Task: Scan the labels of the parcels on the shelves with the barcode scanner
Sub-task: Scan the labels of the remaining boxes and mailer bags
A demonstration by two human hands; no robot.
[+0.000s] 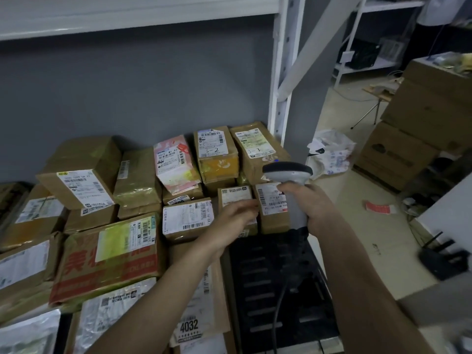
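While the right hand [310,205] grips the grey handle of the barcode scanner [291,182] with its fingers curled round it, the scanner head stands upright above two small cardboard parcels at the right end of the shelf. A dark cable [279,302] hangs down from the bottom of the handle, in front of a black slatted crate [275,277]. The left hand [235,218] reaches forward to the small parcel with a white label [236,200]; its fingers are blurred, they lie on the front edge of this parcel, and I cannot tell if they pinch it or only touch it. Just to the right stands the second small parcel [272,208], whose barcode label faces up and is partly hidden by the scanner. Behind these two, leaning against the grey wall, there are a brown parcel marked "3-3" [258,149], a yellow-taped parcel marked "3-2" [215,152] and a pink patterned parcel [176,164]. To the left of the left hand lies a flat parcel with a large white label [186,218], and further left a carton with red printed characters [109,259] with a yellow-green label on it. More brown boxes are piled on the left part of the shelf. A white metal shelf post [279,98] rises at the right of the parcels, and beyond it, on the floor, stand big stacked cartons [419,129] and a white plastic bag [332,152].
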